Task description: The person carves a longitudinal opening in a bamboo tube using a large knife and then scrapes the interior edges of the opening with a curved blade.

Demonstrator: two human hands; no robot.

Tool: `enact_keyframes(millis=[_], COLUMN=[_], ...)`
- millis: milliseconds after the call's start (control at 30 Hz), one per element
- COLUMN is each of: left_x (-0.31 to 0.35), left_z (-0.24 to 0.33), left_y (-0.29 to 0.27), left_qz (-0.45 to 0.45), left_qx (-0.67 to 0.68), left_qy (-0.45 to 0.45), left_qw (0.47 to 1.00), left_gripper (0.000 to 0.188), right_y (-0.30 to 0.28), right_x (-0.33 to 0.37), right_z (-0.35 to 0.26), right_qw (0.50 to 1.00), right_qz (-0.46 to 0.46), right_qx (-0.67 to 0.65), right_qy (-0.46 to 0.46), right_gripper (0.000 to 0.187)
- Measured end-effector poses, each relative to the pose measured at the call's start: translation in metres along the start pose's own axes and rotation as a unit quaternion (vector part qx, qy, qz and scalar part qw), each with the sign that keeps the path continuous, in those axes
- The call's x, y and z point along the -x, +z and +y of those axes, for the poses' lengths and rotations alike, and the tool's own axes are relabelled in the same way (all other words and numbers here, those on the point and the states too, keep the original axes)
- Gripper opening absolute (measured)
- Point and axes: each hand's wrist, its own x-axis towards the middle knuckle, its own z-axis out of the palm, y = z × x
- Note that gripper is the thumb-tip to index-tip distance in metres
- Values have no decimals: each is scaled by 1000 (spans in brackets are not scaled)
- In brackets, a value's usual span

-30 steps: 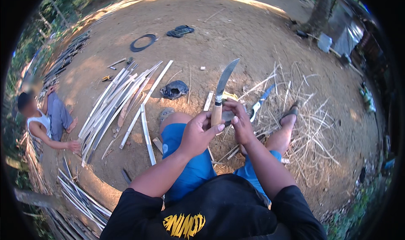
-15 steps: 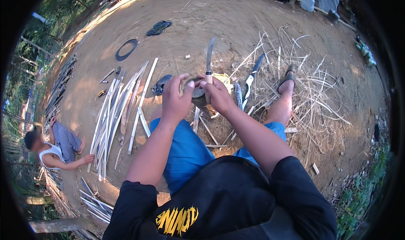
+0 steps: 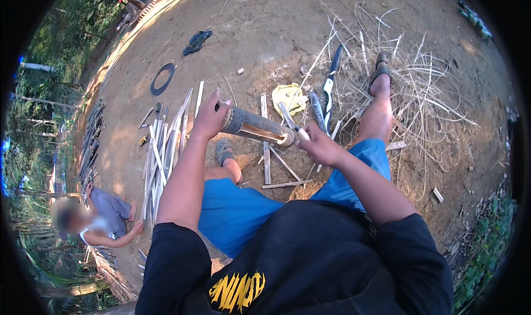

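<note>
I sit on bare earth in blue shorts. My left hand [image 3: 210, 118] grips the left end of a short thick bamboo section [image 3: 254, 127], which lies across in front of my knees. My right hand [image 3: 319, 147] is shut on the handle of a knife [image 3: 289, 117]. Its grey blade rests against the right end of the bamboo. My feet wear sandals, one [image 3: 224, 150] under the bamboo and one [image 3: 381, 66] stretched out far right.
A second long knife [image 3: 331, 85] and a yellow cloth [image 3: 287, 96] lie ahead. Split bamboo strips [image 3: 163, 143] are piled at left, and dry shavings [image 3: 426, 94] spread at right. A black ring [image 3: 163, 78] and a pair of sandals [image 3: 197, 41] lie farther off. A person [image 3: 105, 218] crouches lower left.
Both hands held the knife upright before. The left hand has moved out to the bamboo's left end, and the right hand has brought the knife down to its other end.
</note>
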Motion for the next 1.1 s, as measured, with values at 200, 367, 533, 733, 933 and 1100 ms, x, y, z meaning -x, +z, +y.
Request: enact_keyframes(millis=[200, 367, 533, 733, 933, 1100], left_x=[7, 21, 36, 57, 87, 96], left_z=[19, 12, 11, 5, -25, -29], left_y=[-6, 3, 8, 7, 9, 15], left_qz=[3, 32, 67, 83, 85, 95], left_qx=[15, 9, 29, -9, -84, -91], left_qy=[-13, -33, -124, -177, -50, -23], left_qw=[1000, 999, 990, 981, 992, 991], left_gripper=[46, 36, 33, 35, 27, 26], right_y=[30, 57, 96, 125, 104, 97], right_x=[22, -2, -9, -4, -8, -18], right_z=[5, -3, -19, -21, -37, -30], right_qw=[994, 996, 992, 991, 993, 992], right_qz=[-68, -73, -52, 28, -48, -81], right_qx=[-62, -41, -116, -128, -103, -84], right_qy=[60, 38, 25, -9, 33, 52], right_gripper=[37, 40, 36, 38, 38, 38])
